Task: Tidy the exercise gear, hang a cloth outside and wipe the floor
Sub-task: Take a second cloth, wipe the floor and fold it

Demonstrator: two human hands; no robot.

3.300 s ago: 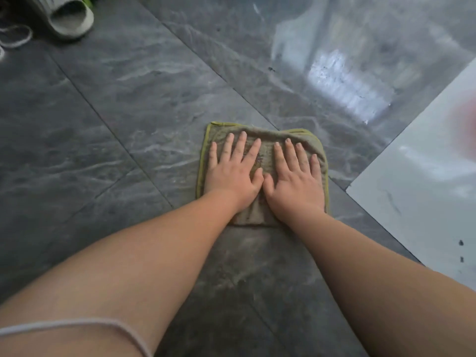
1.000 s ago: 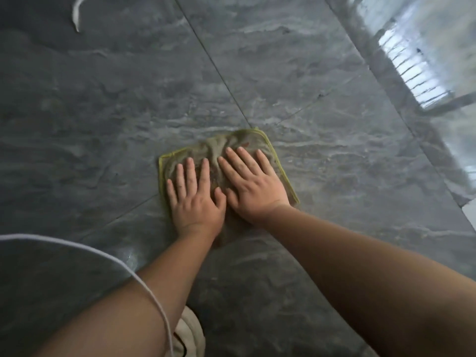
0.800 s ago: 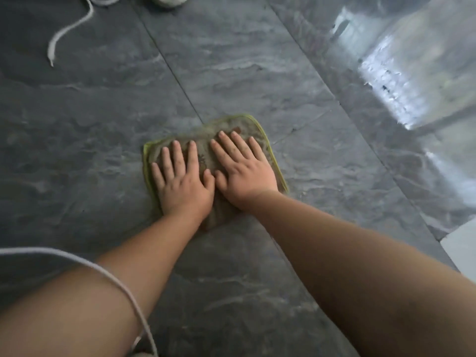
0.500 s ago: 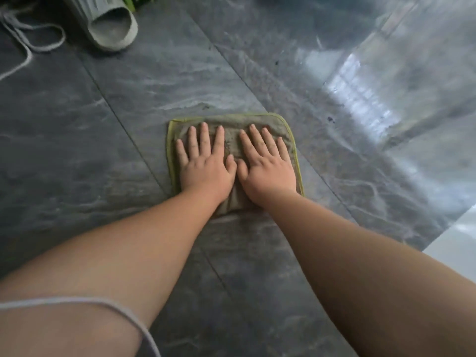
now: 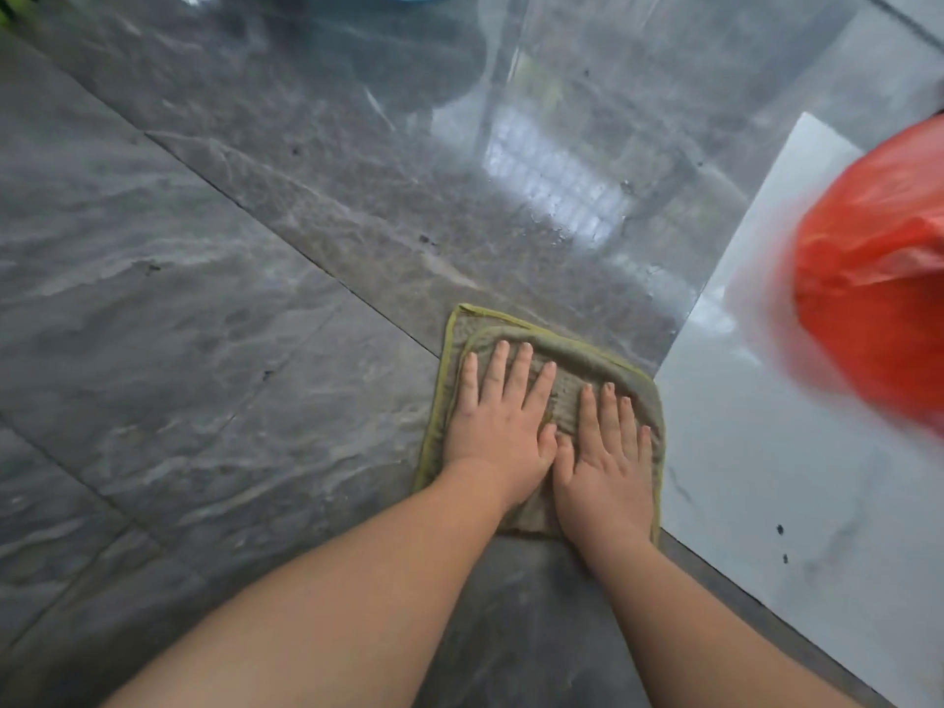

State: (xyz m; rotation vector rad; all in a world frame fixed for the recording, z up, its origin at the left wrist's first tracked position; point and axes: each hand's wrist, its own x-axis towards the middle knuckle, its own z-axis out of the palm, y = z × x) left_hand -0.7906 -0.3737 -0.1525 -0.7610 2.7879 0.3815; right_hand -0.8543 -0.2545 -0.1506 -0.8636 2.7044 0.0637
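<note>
1. Since half a second ago the cloth (image 5: 554,396) and both hands have slid rightward across the floor (image 5: 214,319), so the cloth's right edge now meets the pale tile (image 5: 766,477); the slipper and cord seen at top left are out of view, and a red bag (image 5: 878,298) now shows blurred at the right.
2. Left hand (image 5: 498,426): fingers straight and slightly spread, palm flat on the cloth's left half, holding nothing.
3. Right hand (image 5: 603,457): likewise flat, fingers straight and close together, thumb touching the left thumb, pressing the cloth's right half.
4. The cloth lies folded on the dark floor, a green hem showing along its left and far edges, with one layer peeking out at the far left corner.
5. Step in hand, as I judge it: wiping the floor by pushing the cloth in side-to-side strokes.
6. To do it well: keep both palms flat and the weight even so the whole cloth drags, not only the heel edge.
7. Overlap each stroke with the last; dark specks remain farther out on the floor and on the pale tile.
8. Stop short of the bag, or move it first.
</note>
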